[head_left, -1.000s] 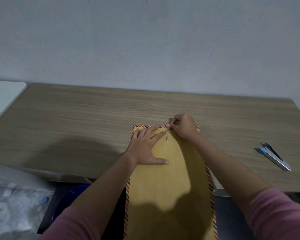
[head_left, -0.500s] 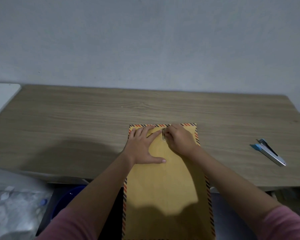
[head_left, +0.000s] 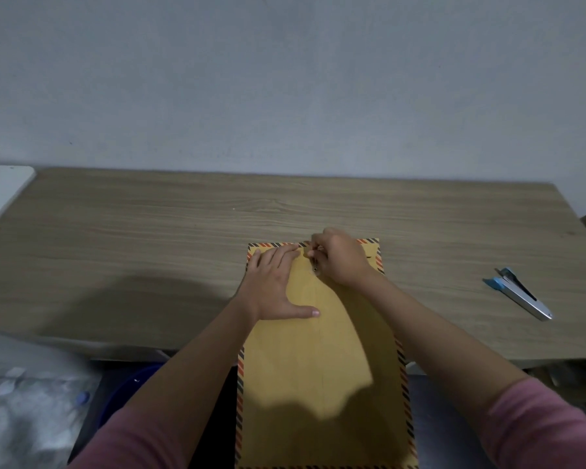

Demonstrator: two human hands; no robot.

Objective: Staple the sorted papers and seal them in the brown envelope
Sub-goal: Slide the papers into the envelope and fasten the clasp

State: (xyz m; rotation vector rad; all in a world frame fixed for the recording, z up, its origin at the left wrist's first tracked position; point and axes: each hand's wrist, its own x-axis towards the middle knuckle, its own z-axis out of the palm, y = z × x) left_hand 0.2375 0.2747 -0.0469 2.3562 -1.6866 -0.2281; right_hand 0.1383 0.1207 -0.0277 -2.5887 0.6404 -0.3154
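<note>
No brand, label or legible writing was visible anywhere; I noted only the striped red-and-dark border on the brown envelope [head_left: 322,360].

The envelope lay lengthwise, its far end on the wooden table [head_left: 149,238] and its near end overhanging the table's front edge toward me. My left hand [head_left: 274,286] lay flat and spread on the upper left part of the envelope, thumb out to the side. My right hand [head_left: 340,258] was closed in a pinch at the top edge, on a small metal clip [head_left: 314,267] of which only the lower tip showed. The stapler [head_left: 518,294] lay well apart to the right.

Versus half a second earlier: the right hand had shifted up to the envelope's top edge and now covered most of the clip; the left hand had held its place.
</note>
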